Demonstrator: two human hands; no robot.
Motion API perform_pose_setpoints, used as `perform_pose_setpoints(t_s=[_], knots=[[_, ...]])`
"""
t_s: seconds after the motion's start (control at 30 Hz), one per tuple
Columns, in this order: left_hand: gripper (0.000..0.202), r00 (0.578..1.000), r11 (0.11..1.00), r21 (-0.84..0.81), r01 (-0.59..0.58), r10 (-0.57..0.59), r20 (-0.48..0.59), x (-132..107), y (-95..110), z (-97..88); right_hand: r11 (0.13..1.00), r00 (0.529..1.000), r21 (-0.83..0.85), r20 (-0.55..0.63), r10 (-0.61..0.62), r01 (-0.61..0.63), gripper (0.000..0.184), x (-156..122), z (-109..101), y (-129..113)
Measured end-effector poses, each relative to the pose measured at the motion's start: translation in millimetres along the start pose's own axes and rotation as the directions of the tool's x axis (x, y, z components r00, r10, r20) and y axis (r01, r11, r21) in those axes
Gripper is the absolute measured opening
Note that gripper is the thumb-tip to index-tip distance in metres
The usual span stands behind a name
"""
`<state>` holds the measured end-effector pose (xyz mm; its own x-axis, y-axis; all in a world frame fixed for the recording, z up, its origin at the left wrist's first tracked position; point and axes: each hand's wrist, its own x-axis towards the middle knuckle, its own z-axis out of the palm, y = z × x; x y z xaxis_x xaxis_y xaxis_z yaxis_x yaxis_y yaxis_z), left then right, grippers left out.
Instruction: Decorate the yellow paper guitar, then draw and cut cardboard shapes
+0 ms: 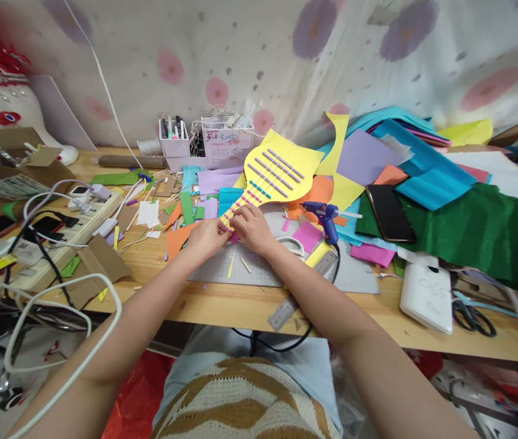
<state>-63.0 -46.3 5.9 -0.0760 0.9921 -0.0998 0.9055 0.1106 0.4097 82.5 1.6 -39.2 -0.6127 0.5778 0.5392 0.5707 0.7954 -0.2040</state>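
Note:
A yellow paper lute (259,166) lies tilted over the work area, its rounded body away from me and its narrow neck towards me. Grey and teal strips cross its body, pink ones cross the neck, and thin pale strings run lengthwise. At the near end of the neck my left hand (208,236) is closed, fingertips pinching the edge. Right beside it, my right hand (252,230) has its fingers curled over the neck, the tips partly hidden. Under both hands is a grey cutting mat (263,271) with small paper scraps.
A blue glue gun (327,221) rests right of my hands, near a metal ruler (284,314) and a tape roll (293,246). Further right are a black phone (391,213), a white power bank (426,297) and scissors (473,318). Cables and a power strip (64,244) crowd the left.

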Motion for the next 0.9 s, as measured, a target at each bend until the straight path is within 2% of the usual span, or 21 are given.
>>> perform_pose_setpoints(t_s=[0.17, 0.37, 0.53, 0.67, 0.9], knots=[[0.021, 0.996, 0.995, 0.054, -0.079, 0.081, -0.035, 2, -1, 4.7, 1.000, 1.000, 0.017, 0.012, 0.024, -0.024, 0.021, -2, -1, 0], [0.011, 0.973, 0.956, -0.182, -0.229, 0.230, -0.016, 7, -16, 9.1, 0.998, 0.999, 0.041, 0.017, 0.051, -0.052, 0.018, -10, -5, 0], [0.011, 0.971, 0.942, -0.243, -0.231, 0.238, 0.001, 8, -21, 9.0, 0.994, 0.996, 0.067, 0.032, 0.084, -0.086, 0.021, -11, -4, -1], [0.008, 0.965, 0.935, -0.248, -0.255, 0.263, -0.002, 8, -23, 9.6, 0.977, 0.984, 0.122, 0.047, 0.171, -0.175, 0.020, -8, 4, 2], [0.007, 0.958, 0.916, -0.292, -0.274, 0.286, 0.000, 7, -27, 11.9, 0.870, 0.936, 0.351, 0.192, 0.295, -0.346, 0.013, 1, 18, 6]])
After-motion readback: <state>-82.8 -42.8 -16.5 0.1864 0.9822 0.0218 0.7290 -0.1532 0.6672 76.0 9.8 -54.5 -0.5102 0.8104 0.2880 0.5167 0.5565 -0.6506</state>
